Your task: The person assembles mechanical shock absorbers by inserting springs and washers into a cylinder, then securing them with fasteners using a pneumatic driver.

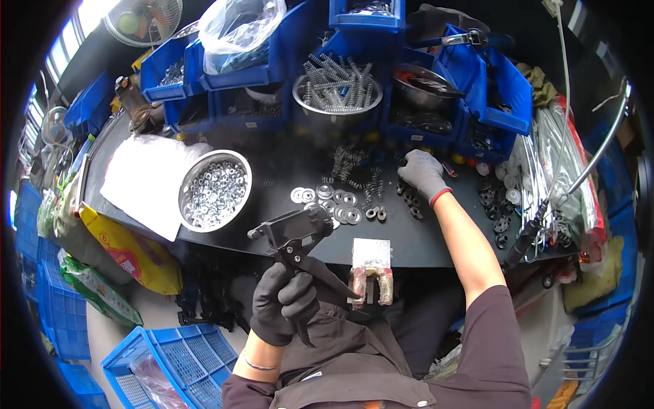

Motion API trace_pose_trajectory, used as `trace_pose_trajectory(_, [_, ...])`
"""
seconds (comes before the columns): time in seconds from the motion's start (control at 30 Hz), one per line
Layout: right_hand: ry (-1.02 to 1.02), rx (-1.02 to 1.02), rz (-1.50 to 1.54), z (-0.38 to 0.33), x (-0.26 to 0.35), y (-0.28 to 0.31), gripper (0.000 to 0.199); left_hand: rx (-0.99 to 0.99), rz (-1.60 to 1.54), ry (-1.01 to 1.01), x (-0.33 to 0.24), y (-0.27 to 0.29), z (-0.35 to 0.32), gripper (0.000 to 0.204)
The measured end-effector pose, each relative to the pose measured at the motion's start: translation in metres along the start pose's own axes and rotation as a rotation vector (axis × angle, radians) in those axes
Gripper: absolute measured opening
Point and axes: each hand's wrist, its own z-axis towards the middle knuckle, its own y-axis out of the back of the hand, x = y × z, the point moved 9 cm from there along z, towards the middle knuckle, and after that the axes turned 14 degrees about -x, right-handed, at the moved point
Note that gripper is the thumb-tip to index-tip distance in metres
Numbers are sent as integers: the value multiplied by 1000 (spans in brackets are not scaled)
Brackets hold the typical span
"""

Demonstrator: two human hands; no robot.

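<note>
My left hand (pixel 283 303), in a black glove, is wrapped round the lever handles of a black metal clamp-like assembly (pixel 291 232), held up before the table edge. A bracket and two bolt heads show on it. My right hand (pixel 424 174), in a grey glove with a red cuff, reaches to the table with its fingers curled down; what they hold, if anything, is hidden. Small dark cylindrical parts (pixel 412 201) lie just below that hand. To its left are small dark springs (pixel 347 163), flat ring washers (pixel 334 199) and a pair of short bushings (pixel 376 213).
A steel bowl of nuts (pixel 244 198) stands at the left, beside white sheeting (pixel 146 178). Behind, a bowl of long springs (pixel 371 105) sits among blue bins (pixel 245 75). A metal block fixture (pixel 371 253) juts from the front edge. Rods (pixel 538 177) lie at the right.
</note>
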Motion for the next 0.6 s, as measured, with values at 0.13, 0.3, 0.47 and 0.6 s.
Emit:
trace_pose_trajectory(0.13, [-34,120,-2,7,8,-1,34,-122,252,-144,-5,-3,8,28])
trace_pose_trajectory(0.3, [-126,94,-25,16,-1,-13,39,-336,682,-531,-8,-12,34,26])
trace_pose_trajectory(0.47, [58,-216,329,-7,11,28,34,-434,903,-659,-2,-20,51,43])
trace_pose_trajectory(0.6, [170,-192,1218,-126,58,101,20,-357,899,-763,-6,-25,45,50])
